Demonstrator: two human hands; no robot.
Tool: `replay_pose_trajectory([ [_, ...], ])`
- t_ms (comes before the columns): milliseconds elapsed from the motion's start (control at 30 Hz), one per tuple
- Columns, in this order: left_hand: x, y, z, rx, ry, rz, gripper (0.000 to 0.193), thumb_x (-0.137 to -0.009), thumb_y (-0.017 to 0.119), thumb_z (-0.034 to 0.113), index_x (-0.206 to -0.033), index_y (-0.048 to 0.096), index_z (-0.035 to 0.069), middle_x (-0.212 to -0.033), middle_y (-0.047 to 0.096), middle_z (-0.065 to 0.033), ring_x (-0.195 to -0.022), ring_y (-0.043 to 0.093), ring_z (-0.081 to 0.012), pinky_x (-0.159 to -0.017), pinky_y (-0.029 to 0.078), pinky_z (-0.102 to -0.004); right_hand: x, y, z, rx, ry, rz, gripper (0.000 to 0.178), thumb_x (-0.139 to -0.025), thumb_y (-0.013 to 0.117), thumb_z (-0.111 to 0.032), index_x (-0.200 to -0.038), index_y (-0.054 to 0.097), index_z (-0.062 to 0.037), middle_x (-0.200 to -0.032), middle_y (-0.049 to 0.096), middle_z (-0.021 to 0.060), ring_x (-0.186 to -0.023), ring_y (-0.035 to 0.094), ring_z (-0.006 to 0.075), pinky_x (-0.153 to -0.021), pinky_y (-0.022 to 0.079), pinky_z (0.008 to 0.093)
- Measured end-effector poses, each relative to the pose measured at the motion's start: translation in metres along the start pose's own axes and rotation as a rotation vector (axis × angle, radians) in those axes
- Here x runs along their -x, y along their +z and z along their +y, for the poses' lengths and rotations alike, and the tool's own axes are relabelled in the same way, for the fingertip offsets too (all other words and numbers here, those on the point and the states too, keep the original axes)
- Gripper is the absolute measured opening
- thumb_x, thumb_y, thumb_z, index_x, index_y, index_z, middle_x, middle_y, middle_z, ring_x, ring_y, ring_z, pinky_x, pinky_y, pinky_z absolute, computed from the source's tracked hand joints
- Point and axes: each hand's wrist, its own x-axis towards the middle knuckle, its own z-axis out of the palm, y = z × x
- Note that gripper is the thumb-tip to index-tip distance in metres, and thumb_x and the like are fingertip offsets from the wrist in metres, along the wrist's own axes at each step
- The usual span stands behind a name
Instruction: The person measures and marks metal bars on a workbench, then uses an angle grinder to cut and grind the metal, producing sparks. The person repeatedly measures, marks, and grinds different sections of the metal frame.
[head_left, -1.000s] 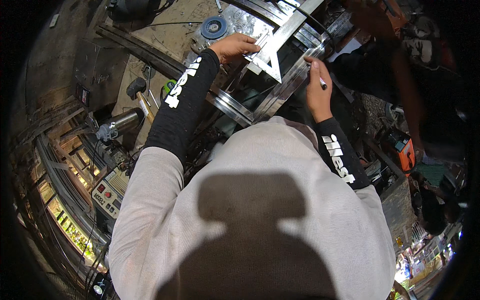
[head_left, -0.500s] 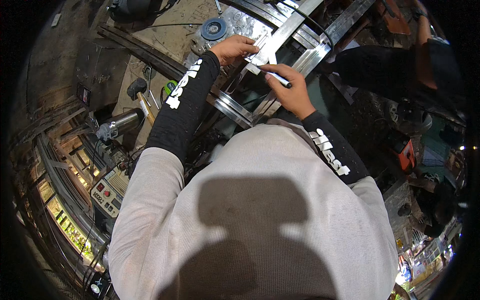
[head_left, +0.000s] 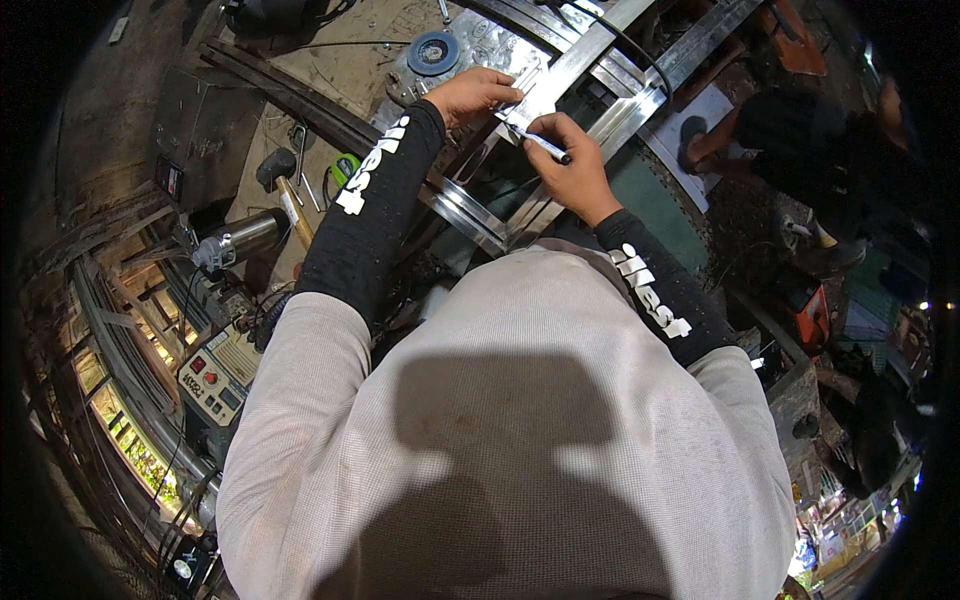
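"Count?"

"Two hands, apart: left hand (head_left: 470, 97) pinching one shiny metal piece (head_left: 530, 76) against one bar (head_left: 592, 55); right hand (head_left: 577, 172) gripping one marker (head_left: 552, 150)."

"Marker where?"

"Tip at the bar's near end."

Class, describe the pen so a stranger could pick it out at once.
Find the silver metal frame at top centre. There the right hand holds the pen, slim and white with a dark end, unlike the wider, shiny bars around it.
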Motion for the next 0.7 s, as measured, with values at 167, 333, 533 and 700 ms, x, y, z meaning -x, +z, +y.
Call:
replay_pose_trajectory([
  [167,0.004,0.0,-0.001,0.014,-0.011,0.013,0.022,-0.098,0.071,0.024,-0.104,0.073,0.004,-0.082,0.064,0.0061,-0.07,0.054,-0.0038,-0.064,0.043,-0.0227,0.0,0.003,0.001,0.028,-0.034,0.003,0.02,-0.092,0.071,-0.011,-0.107,0.065,0.0008,-0.096,0.071,0.0109,-0.091,0.068,0.0172,-0.086,0.053,0.0319],
  [333,0.0,-0.004,-0.007,0.01,0.006,0.004,0.025,-0.098,0.072,0.024,-0.108,0.073,0.002,-0.085,0.067,0.0039,-0.073,0.056,-0.0051,-0.066,0.045,-0.0234,0.008,0.0,0.0,0.034,-0.026,0.003,0.021,-0.092,0.07,-0.01,-0.108,0.064,0.0006,-0.094,0.07,0.011,-0.09,0.068,0.0172,-0.086,0.053,0.0319],
  [533,0.002,-0.004,-0.009,0.073,-0.023,0.07,0.031,-0.094,0.076,0.016,-0.116,0.073,-0.005,-0.098,0.075,-0.0058,-0.087,0.066,-0.0125,-0.08,0.051,-0.0254,0.035,-0.021,-0.006,0.09,0.099,0.003,0.019,-0.091,0.07,-0.007,-0.107,0.064,0.0008,-0.091,0.069,0.0074,-0.081,0.064,0.0112,-0.077,0.053,0.0286],
  [700,0.0,-0.003,-0.013,0.069,-0.012,0.066,0.031,-0.095,0.075,0.019,-0.116,0.072,-0.004,-0.1,0.074,-0.0052,-0.088,0.066,-0.0114,-0.08,0.051,-0.0258,0.058,-0.038,-0.024,-0.093,0.075,0.062,0.016,-0.098,0.068,-0.009,-0.111,0.064,-0.0003,-0.101,0.067,0.0032,-0.095,0.064,0.0114,-0.086,0.051,0.027],
])
